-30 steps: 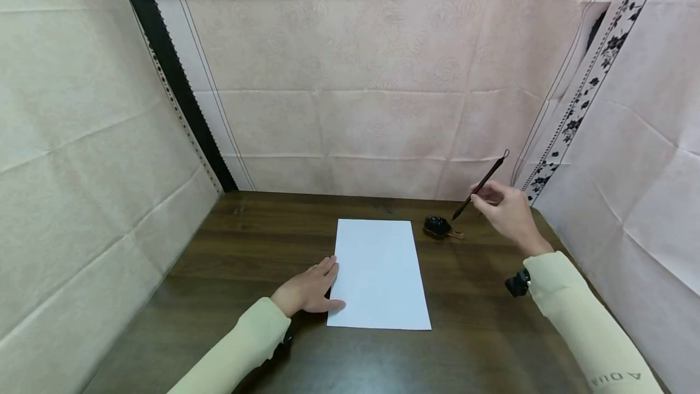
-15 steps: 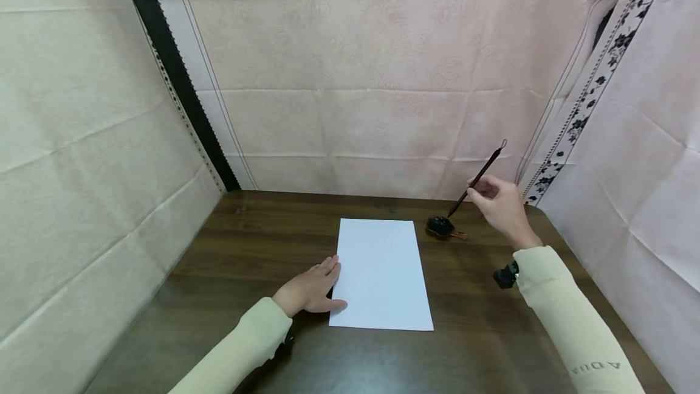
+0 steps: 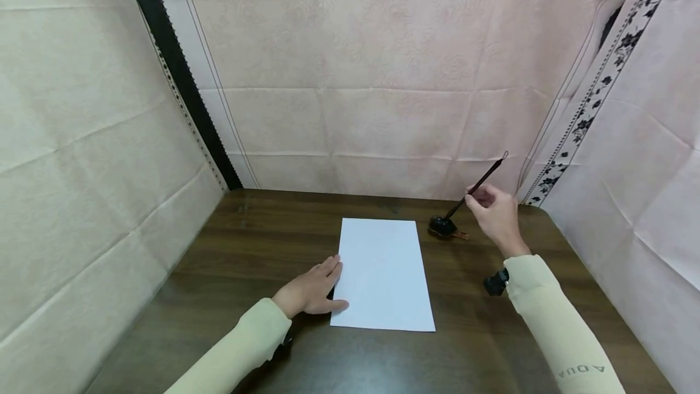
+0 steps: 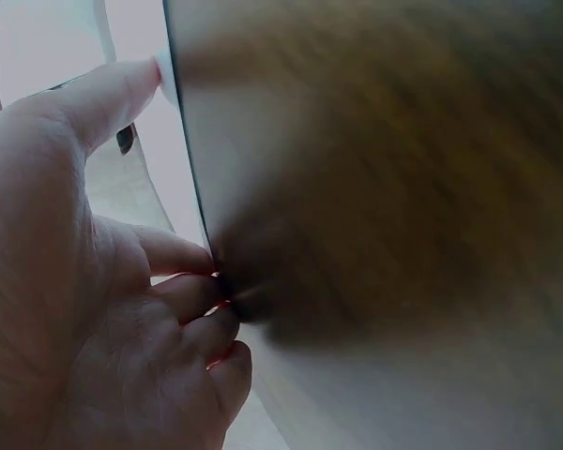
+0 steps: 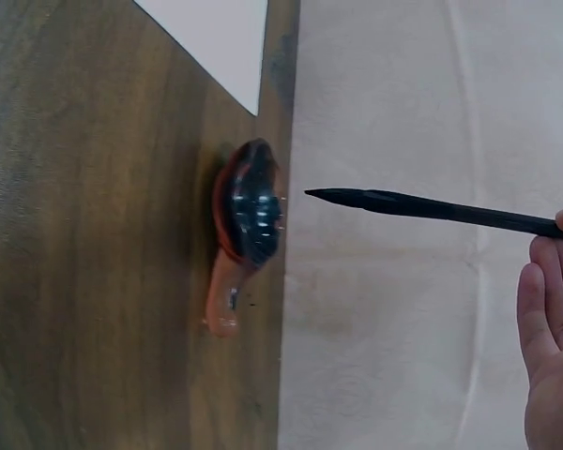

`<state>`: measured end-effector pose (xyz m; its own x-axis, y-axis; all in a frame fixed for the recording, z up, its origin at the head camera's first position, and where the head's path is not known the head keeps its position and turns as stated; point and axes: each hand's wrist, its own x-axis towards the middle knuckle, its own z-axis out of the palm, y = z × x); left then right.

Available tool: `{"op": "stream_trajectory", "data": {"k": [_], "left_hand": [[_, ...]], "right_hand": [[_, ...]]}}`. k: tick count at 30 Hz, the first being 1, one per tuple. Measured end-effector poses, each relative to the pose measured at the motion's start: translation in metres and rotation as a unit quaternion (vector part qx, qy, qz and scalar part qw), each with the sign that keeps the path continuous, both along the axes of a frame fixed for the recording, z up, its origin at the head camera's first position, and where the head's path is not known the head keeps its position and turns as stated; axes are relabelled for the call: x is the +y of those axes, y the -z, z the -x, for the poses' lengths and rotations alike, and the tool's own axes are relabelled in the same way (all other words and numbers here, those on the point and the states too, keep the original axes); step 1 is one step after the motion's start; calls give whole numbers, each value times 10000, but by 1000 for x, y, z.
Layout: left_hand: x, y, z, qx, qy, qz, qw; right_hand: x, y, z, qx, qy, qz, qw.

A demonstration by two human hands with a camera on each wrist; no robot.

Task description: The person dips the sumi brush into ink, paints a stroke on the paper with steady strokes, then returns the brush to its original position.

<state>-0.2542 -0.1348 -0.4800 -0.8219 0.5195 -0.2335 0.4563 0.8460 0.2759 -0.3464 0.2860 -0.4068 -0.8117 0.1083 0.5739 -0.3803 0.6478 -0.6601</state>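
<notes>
My left hand (image 3: 310, 289) rests flat at the left edge of a blank white sheet of paper (image 3: 385, 275), thumb and fingertips on the sheet. Its fingertips meet the paper's edge in the left wrist view. The right hand (image 3: 496, 219) pinches a dark calligraphy brush (image 3: 481, 182) between thumb and fingers, slanted with the bristles down. A small black ink dish (image 3: 442, 227) with a brown handle stands right of the paper's far corner. Seen from the head, the brush tip overlaps the dish; the right wrist view shows the black, pointed tip (image 5: 333, 195) a short gap from the dish's ink-dark bowl (image 5: 253, 211).
Everything stands on a dark brown wooden table (image 3: 262, 236). Pale patterned cloth (image 3: 350, 78) hangs behind the table's far edge, and more cloth closes off the left and right sides. A small black device (image 3: 496, 283) is worn at the right wrist.
The right hand has moved slightly left, bringing the brush tip from beside the ink dish to over it, and the brush leans more now. The left hand stays on the paper.
</notes>
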Motion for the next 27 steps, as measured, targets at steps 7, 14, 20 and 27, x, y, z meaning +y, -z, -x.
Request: {"op": "stream_trajectory", "data": {"k": [7,14,20,27], "left_hand": [[-2,5,-1,178,107,24,9998],[-3,10,0,323,184,120,9992],[-3,12,0,377,213,201,9989],[-3,10,1,358,202,255,9988]], "right_hand": [[-3,18,1,111,118,287,9995],[-2,32,1,90,240,309,9992],[-3,39,-2,-3,293,240,9993],[-5,46,0,38,274,189,9994]]}}
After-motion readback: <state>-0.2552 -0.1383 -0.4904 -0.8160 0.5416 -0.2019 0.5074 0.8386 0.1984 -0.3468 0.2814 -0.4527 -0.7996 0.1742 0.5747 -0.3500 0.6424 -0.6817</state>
